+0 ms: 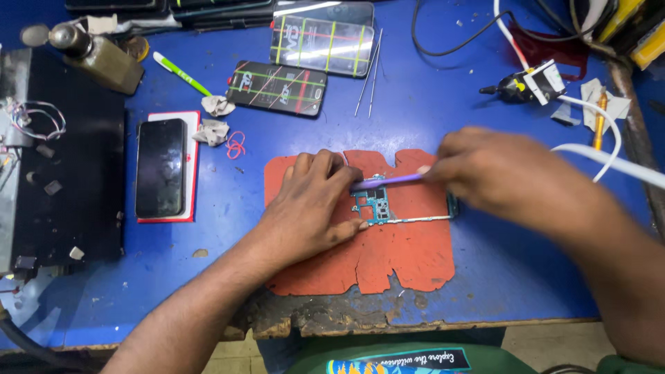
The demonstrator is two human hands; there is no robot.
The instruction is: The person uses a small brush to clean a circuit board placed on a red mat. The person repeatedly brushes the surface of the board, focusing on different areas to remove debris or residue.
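A small teal circuit board [377, 206] lies on a worn red-orange mat [409, 256] in the middle of the blue table. My left hand [312, 208] rests on the mat and presses its fingers and thumb against the board's left side. My right hand [499, 173], blurred, grips a thin purple tool [388, 182] whose tip reaches over the board near my left fingertips. A narrow strip of the board runs right under my right hand.
A black phone [161, 166] lies on a white-and-red card at left, beside a large black box [66, 152]. Two screen panels [277, 88] [322, 45], tweezers [370, 73], a green pen [181, 74], crumpled wipes [211, 131], cables and a small black-and-yellow tool [526, 84] sit farther back.
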